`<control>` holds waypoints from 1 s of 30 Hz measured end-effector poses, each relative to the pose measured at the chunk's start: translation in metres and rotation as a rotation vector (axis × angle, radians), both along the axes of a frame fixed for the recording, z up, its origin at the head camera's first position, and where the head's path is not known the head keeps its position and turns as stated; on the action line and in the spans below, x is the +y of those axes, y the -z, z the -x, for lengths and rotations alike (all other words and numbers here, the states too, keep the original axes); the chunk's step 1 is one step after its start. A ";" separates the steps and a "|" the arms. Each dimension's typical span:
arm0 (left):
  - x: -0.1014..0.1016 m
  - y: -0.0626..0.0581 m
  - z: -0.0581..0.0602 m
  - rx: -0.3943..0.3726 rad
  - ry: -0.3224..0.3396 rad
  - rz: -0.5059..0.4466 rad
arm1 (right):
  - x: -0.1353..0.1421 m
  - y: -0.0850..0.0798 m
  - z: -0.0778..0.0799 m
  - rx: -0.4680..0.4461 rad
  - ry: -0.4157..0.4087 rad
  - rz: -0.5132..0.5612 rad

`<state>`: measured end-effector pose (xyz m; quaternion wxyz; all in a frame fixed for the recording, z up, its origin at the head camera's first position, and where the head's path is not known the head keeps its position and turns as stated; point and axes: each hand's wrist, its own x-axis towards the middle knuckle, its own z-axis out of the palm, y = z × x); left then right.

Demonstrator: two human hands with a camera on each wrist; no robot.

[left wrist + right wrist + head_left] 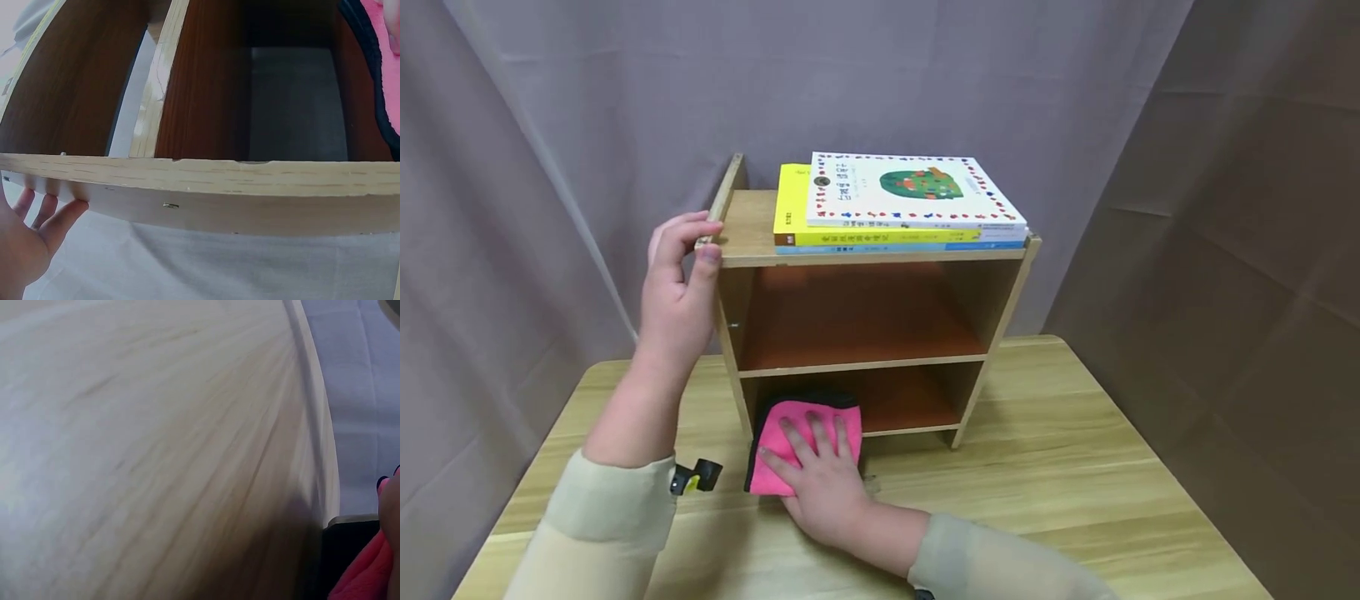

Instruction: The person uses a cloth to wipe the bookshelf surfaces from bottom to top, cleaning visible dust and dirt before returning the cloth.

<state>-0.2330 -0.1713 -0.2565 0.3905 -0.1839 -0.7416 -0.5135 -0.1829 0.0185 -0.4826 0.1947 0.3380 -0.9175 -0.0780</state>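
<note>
In the head view my left hand (677,287) grips the upper left corner of a small wooden bookshelf (865,365), fingertips over the side panel's top and thumb at its front. Fingers of that hand touch the panel's outer face in the left wrist view. Lower down, my right hand (827,492) lies with spread, straight fingers on a pink cloth (769,479) with a black border. The cloth covers the left front of the bottom compartment. Only a bit of the pink cloth (365,575) shows at the corner of the right wrist view.
Several books lie stacked on the top board, a white picture book (917,187) uppermost above a yellow book (792,200) and a blue book (865,248). The shelf stands on a wood-grain table (1060,500). Grey curtains (887,75) hang behind and at the sides.
</note>
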 end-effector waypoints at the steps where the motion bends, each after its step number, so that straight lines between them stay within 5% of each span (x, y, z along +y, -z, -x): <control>1: 0.000 0.001 -0.001 -0.001 -0.002 -0.003 | -0.001 0.001 0.000 0.001 -0.001 0.004; 14: 0.002 0.000 -0.001 0.008 -0.003 -0.006 | 0.000 0.000 0.000 -0.026 -0.004 0.060; 24: 0.001 0.001 -0.002 0.017 0.003 -0.004 | 0.000 0.000 -0.011 -0.081 -0.072 0.203; 30: 0.001 0.001 -0.001 0.015 0.008 -0.005 | -0.001 0.000 -0.016 -0.064 -0.076 0.127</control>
